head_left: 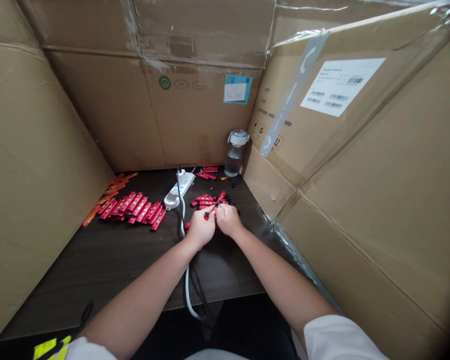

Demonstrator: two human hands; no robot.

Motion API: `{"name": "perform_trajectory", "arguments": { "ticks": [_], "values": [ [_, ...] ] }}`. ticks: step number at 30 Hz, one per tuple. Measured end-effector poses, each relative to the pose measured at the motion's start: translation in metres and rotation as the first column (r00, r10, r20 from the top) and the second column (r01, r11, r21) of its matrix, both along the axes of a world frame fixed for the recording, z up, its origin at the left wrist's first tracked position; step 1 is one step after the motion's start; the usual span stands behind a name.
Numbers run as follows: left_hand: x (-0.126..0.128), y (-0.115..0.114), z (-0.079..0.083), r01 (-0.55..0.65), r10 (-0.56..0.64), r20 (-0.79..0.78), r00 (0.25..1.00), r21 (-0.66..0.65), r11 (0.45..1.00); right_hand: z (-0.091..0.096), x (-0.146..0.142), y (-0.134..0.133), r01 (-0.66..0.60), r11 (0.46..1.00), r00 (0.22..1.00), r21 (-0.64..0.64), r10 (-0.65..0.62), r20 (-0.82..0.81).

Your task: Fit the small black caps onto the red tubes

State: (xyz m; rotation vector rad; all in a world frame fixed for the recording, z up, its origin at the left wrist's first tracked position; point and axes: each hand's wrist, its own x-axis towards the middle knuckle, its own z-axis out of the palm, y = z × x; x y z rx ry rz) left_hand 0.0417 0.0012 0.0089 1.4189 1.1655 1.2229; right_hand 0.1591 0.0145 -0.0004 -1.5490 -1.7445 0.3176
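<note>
The left hand [200, 227] and right hand [228, 220] sit close together, their fingers curled narrowly around a small red-and-black piece [209, 215] held between them. Just beyond the hands lies a loose heap of red strips [206, 200], beside a white power strip [180, 189] whose cable [186, 285] runs past the left wrist. Farther left on the dark table [225, 280] lies an overlapping row of red strips [131, 210], with orange strips [110, 194] against the cardboard walls [195, 115] and a clear plastic bottle [234, 153] standing in the far corner.

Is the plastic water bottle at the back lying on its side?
No, the plastic water bottle stands upright on the dark table, in the back corner against the cardboard wall.
</note>
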Motion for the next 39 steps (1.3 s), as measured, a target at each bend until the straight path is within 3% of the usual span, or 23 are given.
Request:
{"name": "perform_trajectory", "arguments": {
  "ticks": [3, 6, 12, 17, 21, 25, 29, 35, 39],
  "values": [
    [-0.002, 0.0, 0.0, 0.074, -0.071, -0.097, 0.993, 0.021, 0.997, 0.0, 0.002, 0.004, -0.011, 0.999, 0.998, -0.041, 0.008, -0.063],
    [-0.004, 0.002, -0.001, 0.153, -0.145, -0.166, 0.975, 0.036, 0.988, 0.002, 0.005, 0.007, -0.03, 0.996, 0.999, -0.09, 0.028, -0.023],
    [-0.008, 0.012, -0.005, 0.091, -0.092, -0.191, 0.977, -0.015, 0.996, 0.003, 0.008, 0.015, -0.011, 0.978, 1.0, -0.208, 0.009, -0.008],
    [-0.011, 0.014, -0.003, 0.042, -0.033, 0.044, 0.998, -0.214, 0.976, 0.001, 0.013, 0.018, 0.027, 0.965, 0.999, -0.261, -0.033, -0.019],
    [-0.01, 0.012, 0.002, 0.122, -0.044, 0.267, 0.963, -0.284, 0.951, 0.003, 0.014, 0.008, -0.02, 0.995, 0.984, -0.097, 0.002, -0.178],
    [-0.007, 0.01, 0.002, 0.192, -0.082, 0.441, 0.894, -0.21, 0.959, 0.007, 0.007, -0.006, -0.195, 0.98, 0.859, 0.051, 0.195, -0.473],
    [-0.006, 0.01, -0.002, 0.163, -0.073, 0.479, 0.875, -0.147, 0.976, 0.008, -0.001, -0.014, -0.195, 0.974, 0.824, 0.114, 0.226, -0.52],
    [-0.007, 0.01, -0.008, 0.09, -0.093, 0.337, 0.937, 0.023, 0.996, 0.014, -0.005, -0.017, -0.176, 0.978, 0.786, 0.113, 0.209, -0.582],
    [-0.011, 0.011, -0.005, 0.093, -0.115, 0.197, 0.974, 0.117, 0.989, 0.019, -0.002, -0.018, -0.231, 0.97, 0.754, 0.079, 0.23, -0.616]
  ]
}}
